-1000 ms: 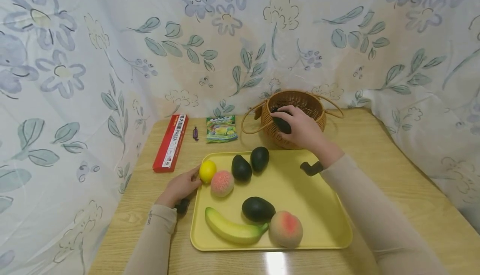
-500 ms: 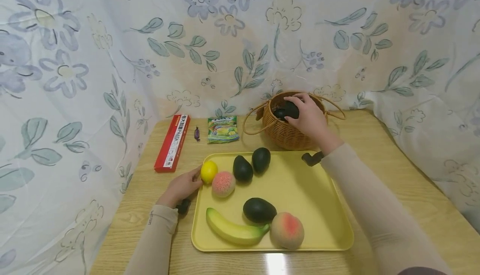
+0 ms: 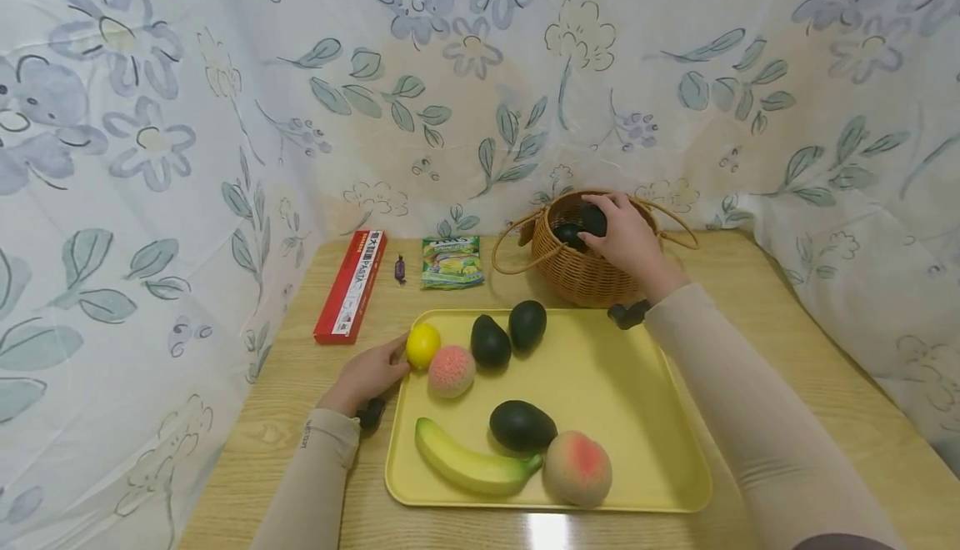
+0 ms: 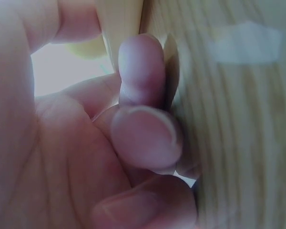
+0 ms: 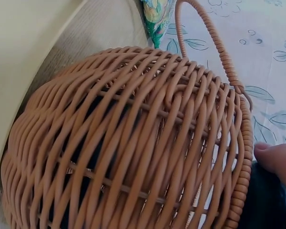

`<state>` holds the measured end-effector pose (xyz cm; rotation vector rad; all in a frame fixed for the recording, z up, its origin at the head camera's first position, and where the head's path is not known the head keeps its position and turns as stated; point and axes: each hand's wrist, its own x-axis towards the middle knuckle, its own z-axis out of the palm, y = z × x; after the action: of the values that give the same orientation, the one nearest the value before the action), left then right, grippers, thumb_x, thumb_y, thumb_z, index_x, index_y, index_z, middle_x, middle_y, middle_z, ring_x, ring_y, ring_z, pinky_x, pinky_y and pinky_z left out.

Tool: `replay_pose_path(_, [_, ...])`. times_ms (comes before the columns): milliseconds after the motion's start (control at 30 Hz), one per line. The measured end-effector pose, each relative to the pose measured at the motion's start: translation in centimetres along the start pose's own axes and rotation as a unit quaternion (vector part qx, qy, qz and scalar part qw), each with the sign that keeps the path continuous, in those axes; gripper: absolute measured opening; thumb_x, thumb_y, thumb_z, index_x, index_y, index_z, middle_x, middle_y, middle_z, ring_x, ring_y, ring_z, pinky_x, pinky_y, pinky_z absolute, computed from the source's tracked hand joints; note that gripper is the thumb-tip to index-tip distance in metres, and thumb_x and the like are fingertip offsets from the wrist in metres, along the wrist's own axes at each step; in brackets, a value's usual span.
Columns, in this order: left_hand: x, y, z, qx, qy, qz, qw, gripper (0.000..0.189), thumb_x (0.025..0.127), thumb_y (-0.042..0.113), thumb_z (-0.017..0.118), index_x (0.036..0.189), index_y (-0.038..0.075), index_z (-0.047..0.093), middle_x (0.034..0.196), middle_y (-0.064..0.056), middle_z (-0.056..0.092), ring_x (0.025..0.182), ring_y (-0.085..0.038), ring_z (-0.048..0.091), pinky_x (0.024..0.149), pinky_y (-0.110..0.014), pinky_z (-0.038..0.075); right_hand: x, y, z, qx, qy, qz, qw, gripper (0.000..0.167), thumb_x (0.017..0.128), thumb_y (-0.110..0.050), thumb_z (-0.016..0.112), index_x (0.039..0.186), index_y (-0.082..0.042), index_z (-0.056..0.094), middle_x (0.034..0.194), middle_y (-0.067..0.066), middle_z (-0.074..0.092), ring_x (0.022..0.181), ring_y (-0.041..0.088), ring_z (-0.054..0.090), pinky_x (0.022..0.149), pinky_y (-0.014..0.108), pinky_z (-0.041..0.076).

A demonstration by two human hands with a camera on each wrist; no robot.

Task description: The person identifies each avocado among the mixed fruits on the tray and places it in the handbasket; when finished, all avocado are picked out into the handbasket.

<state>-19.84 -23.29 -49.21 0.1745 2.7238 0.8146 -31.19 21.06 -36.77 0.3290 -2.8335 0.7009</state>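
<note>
My right hand [image 3: 628, 237] grips a dark avocado [image 3: 595, 221] at the mouth of the wicker basket [image 3: 588, 279]. Beside it, inside the basket, lies another avocado [image 3: 568, 236]. From the right wrist, the woven wall [image 5: 133, 133] fills most of the view, with dark shapes showing through the gaps; my thumb presses the held avocado [image 5: 264, 200] past the rim. My left hand [image 3: 371, 375] holds the left edge of the yellow tray [image 3: 600, 400], near a lemon [image 3: 423, 345]. In the left wrist view, its fingers [image 4: 145, 138] curl by the tray's side, low over the wooden table.
The tray bears a pink peach [image 3: 452, 371], a larger peach [image 3: 577, 468], a banana [image 3: 476, 462] and avocados [image 3: 490, 342]. Behind it lie a red pasta box [image 3: 351, 287], a purple wrapped candy [image 3: 400, 270] and a green packet [image 3: 452, 263]. Floral cloth [image 3: 480, 100] hangs behind.
My right hand has brought the avocado from the basket's front left rim over its opening, towards the right. The left hand stays at the tray edge. The head view has shifted slightly.
</note>
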Motion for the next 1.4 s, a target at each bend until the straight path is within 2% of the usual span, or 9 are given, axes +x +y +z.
replay_pose_path(167, [0.1, 0.1, 0.0, -0.002, 0.002, 0.000, 1.0000, 0.069, 0.098, 0.031, 0.062, 0.163, 0.018, 0.041, 0.071, -0.003, 0.041, 0.068, -0.021, 0.045, 0.069, -0.037, 0.035, -0.3, -0.1, 0.1, 0.001, 0.008, -0.004, 1.0000, 0.069, 0.098, -0.019, 0.075, 0.159, -0.013, 0.043, 0.148, 0.025, 0.039, 0.114, 0.046, 0.058, 0.087, 0.060, 0.050])
replay_pose_path(300, [0.2, -0.1, -0.1, 0.000, -0.001, -0.007, 1.0000, 0.069, 0.099, 0.032, 0.062, 0.163, 0.019, 0.040, 0.073, -0.005, 0.044, 0.073, -0.023, 0.049, 0.073, -0.039, 0.037, -1.2, -1.6, 0.3, 0.010, 0.009, -0.025, 0.9996, 0.061, 0.098, -0.017, 0.074, 0.154, -0.013, 0.050, 0.146, 0.023, 0.042, 0.117, 0.044, 0.056, 0.088, 0.058, 0.050])
replay_pose_path(467, [0.1, -0.3, -0.1, 0.003, -0.005, -0.012, 0.9999, 0.069, 0.100, 0.033, 0.061, 0.164, 0.020, 0.039, 0.076, -0.006, 0.046, 0.083, -0.025, 0.053, 0.079, -0.042, 0.038, -3.7, -4.9, 1.0, 0.035, -0.030, -0.073, 0.9962, 0.048, 0.098, -0.017, 0.074, 0.144, -0.010, 0.061, 0.138, 0.018, 0.050, 0.095, 0.036, 0.060, 0.079, 0.050, 0.050])
replay_pose_path(600, [0.1, -0.4, -0.1, -0.005, -0.007, -0.010, 0.9999, 0.070, 0.099, 0.032, 0.062, 0.164, 0.020, 0.039, 0.074, -0.004, 0.044, 0.071, -0.023, 0.048, 0.071, -0.038, 0.036, -5.9, -7.3, 1.6, 0.080, -0.071, -0.115, 0.9876, 0.039, 0.097, -0.013, 0.075, 0.136, -0.009, 0.067, 0.131, 0.014, 0.056, 0.095, 0.033, 0.061, 0.083, 0.047, 0.049])
replay_pose_path(700, [0.1, -0.4, -0.1, -0.016, -0.005, -0.005, 0.9999, 0.070, 0.098, 0.030, 0.062, 0.163, 0.018, 0.039, 0.072, -0.003, 0.043, 0.064, -0.021, 0.041, 0.065, -0.036, 0.034, -7.3, -8.6, 1.9, 0.111, -0.092, -0.146, 0.9787, 0.036, 0.095, -0.010, 0.077, 0.131, -0.009, 0.070, 0.128, 0.010, 0.058, 0.108, 0.030, 0.060, 0.091, 0.047, 0.050])
replay_pose_path(900, [0.1, -0.3, 0.0, -0.020, -0.002, -0.005, 0.9998, 0.069, 0.098, 0.028, 0.063, 0.163, 0.017, 0.040, 0.071, -0.002, 0.038, 0.067, -0.021, 0.043, 0.069, -0.036, 0.035, -9.6, -9.9, 2.9, 0.138, -0.133, -0.196, 0.9617, 0.034, 0.094, -0.011, 0.079, 0.127, -0.012, 0.071, 0.124, 0.007, 0.062, 0.092, 0.020, 0.060, 0.080, 0.043, 0.053])
replay_pose_path(1133, [0.2, -0.3, 0.1, -0.018, -0.003, -0.002, 0.9998, 0.069, 0.099, 0.029, 0.062, 0.163, 0.018, 0.040, 0.070, -0.001, 0.039, 0.063, -0.019, 0.038, 0.064, -0.035, 0.032, -11.7, -10.1, 4.5, 0.133, -0.194, -0.261, 0.9363, 0.030, 0.093, -0.014, 0.080, 0.123, -0.016, 0.074, 0.116, -0.002, 0.062, 0.095, 0.013, 0.059, 0.086, 0.040, 0.054])
replay_pose_path(1267, [0.2, -0.3, 0.2, -0.017, -0.005, -0.002, 0.9998, 0.069, 0.099, 0.030, 0.062, 0.163, 0.019, 0.040, 0.070, -0.002, 0.039, 0.064, -0.020, 0.038, 0.065, -0.035, 0.033, -12.9, -10.1, 5.0, 0.119, -0.235, -0.297, 0.9178, 0.029, 0.092, -0.020, 0.082, 0.120, -0.020, 0.074, 0.118, -0.005, 0.062, 0.109, 0.013, 0.060, 0.097, 0.037, 0.050])
replay_pose_path(1400, [0.2, -0.2, 0.2, -0.021, -0.007, -0.007, 0.9997, 0.069, 0.098, 0.029, 0.062, 0.163, 0.018, 0.041, 0.072, -0.003, 0.043, 0.063, -0.020, 0.039, 0.063, -0.035, 0.032, -13.7, -9.8, 5.5, 0.118, -0.287, -0.336, 0.8895, 0.031, 0.092, -0.023, 0.082, 0.121, -0.019, 0.074, 0.126, -0.004, 0.062, 0.121, 0.014, 0.058, 0.103, 0.036, 0.047])
